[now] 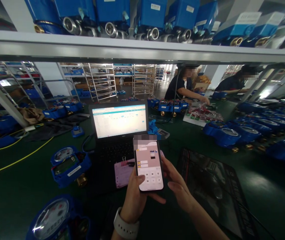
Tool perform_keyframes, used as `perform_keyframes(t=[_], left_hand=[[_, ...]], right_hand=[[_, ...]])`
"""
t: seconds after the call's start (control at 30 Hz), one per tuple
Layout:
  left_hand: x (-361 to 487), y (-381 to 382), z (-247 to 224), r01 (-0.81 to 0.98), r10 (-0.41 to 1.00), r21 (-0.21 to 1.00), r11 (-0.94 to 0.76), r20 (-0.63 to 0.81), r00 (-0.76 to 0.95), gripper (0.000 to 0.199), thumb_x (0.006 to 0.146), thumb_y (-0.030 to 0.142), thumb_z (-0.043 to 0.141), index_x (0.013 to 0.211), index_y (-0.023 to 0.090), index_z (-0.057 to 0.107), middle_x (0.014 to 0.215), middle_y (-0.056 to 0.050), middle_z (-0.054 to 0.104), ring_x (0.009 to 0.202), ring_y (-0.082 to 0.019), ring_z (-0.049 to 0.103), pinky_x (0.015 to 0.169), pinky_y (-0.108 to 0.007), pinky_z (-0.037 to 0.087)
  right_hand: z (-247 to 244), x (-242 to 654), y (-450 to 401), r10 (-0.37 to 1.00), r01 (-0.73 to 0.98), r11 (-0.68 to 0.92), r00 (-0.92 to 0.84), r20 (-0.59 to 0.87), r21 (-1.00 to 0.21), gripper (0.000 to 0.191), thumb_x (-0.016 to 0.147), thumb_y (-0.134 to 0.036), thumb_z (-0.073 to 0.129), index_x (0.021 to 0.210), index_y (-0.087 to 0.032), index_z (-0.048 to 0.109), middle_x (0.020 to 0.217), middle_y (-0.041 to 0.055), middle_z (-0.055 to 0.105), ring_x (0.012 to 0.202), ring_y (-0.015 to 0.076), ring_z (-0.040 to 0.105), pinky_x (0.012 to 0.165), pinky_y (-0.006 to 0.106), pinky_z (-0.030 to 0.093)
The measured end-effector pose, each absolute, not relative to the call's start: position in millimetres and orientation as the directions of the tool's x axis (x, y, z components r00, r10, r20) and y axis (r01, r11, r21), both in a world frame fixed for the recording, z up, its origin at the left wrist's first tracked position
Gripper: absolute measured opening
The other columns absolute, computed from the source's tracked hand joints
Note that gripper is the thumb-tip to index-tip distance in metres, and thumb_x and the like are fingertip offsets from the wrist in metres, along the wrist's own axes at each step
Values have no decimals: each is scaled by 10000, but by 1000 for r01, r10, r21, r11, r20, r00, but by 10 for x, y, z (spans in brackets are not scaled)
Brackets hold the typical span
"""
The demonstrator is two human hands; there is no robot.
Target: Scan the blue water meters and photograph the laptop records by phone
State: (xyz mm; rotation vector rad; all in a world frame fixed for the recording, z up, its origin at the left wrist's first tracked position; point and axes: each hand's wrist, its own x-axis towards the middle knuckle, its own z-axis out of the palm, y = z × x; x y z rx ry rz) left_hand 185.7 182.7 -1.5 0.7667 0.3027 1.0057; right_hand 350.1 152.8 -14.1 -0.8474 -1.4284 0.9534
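My left hand (133,190) is wrapped round a smartphone (149,166) held upright, its thumb lying over the lower left of the lit screen. One finger of that hand sticks out below the phone. A chat page with a grid of icons shows on the display. My right hand (179,186) is at the phone's right edge, thumb and fingers apart; its fingertips are partly hidden, and I cannot tell whether they touch the phone. Behind the phone stands an open laptop (119,121) with a lit web page. Pink papers (122,175) with a binder clip lie partly on its keyboard.
Blue water meters (69,166) stand at the left; several more line the right (245,130). A dark mat (215,190) with a cable lies right of my hands. Overhead runs a shelf (132,48) bearing blue meters. Two people (180,86) work across the table.
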Motion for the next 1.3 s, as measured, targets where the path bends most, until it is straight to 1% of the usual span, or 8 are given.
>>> perform_keyframes(t=[0.2, 0.43, 0.63, 0.8, 0.97, 1.03, 1.13, 1.3], left_hand=[[1854, 1815, 35, -638, 829, 711, 295, 141, 541, 500, 902, 369, 574, 1318, 131, 435, 1143, -184, 629, 1002, -346, 632, 493, -322, 603], [1867, 1827, 20, -639, 844, 710, 295, 119, 523, 549, 863, 345, 627, 1319, 136, 405, 1136, -187, 634, 1017, -354, 631, 477, -318, 601], [1876, 1801, 18, -588, 881, 745, 315, 0, 473, 688, 836, 338, 651, 1389, 112, 309, 1118, -210, 628, 955, -345, 640, 441, -323, 592], [1856, 1796, 11, -630, 849, 729, 268, 131, 513, 641, 849, 342, 646, 1383, 147, 350, 1155, -191, 613, 1063, -358, 607, 497, -315, 603], [1847, 1776, 34, -601, 852, 757, 257, 116, 510, 522, 826, 314, 679, 1264, 132, 461, 1076, -167, 639, 988, -321, 635, 518, -306, 599], [1859, 1797, 58, -583, 869, 782, 222, 112, 482, 489, 811, 258, 676, 1239, 136, 475, 1077, -159, 636, 1000, -320, 626, 527, -325, 603], [1914, 1902, 94, -552, 874, 816, 170, 135, 467, 452, 780, 229, 691, 1183, 153, 499, 1053, -126, 636, 951, -298, 637, 544, -351, 609], [2025, 2153, 135, -476, 915, 878, 45, 155, 373, 467, 731, 189, 721, 1162, 188, 542, 986, -41, 654, 867, -195, 652, 676, -264, 589]], right_hand=[[-163, 3490, 1530, 908, -42, 410, -71, 412, -911, 608, 933, -561, 536, 1492, -428, 336, 1564, -35, 351, 1442, 282, 283, 1179, 473, 224], [-146, 3491, 1535, 904, -1, 423, -61, 423, -906, 602, 926, -598, 530, 1480, -456, 341, 1559, -46, 360, 1435, 293, 295, 1182, 506, 199], [-156, 3489, 1521, 903, -19, 422, -82, 423, -906, 628, 935, -589, 518, 1503, -444, 293, 1592, -50, 279, 1449, 274, 269, 1178, 478, 238], [-191, 3504, 1510, 918, -37, 391, -63, 392, -920, 675, 923, -602, 519, 1520, -385, 292, 1578, 14, 325, 1445, 313, 265, 1189, 538, 170], [-219, 3492, 1532, 931, -54, 360, -40, 362, -931, 754, 907, -645, 499, 1544, -332, 245, 1550, 47, 372, 1421, 328, 305, 1190, 551, 163], [-239, 3448, 1568, 938, -96, 346, 20, 345, -933, 707, 900, -660, 495, 1504, -322, 355, 1505, 42, 438, 1392, 325, 354, 1181, 534, 210], [-245, 3333, 1636, 949, -243, 309, 145, 280, -920, 603, 893, -682, 481, 1364, -311, 547, 1364, 44, 578, 1311, 317, 460, 1108, 497, 364], [-162, 3069, 1648, 978, -482, 204, 140, 155, -852, 622, 845, -768, 483, 1234, -297, 602, 1157, 65, 675, 1050, 304, 629, 821, 462, 555]])
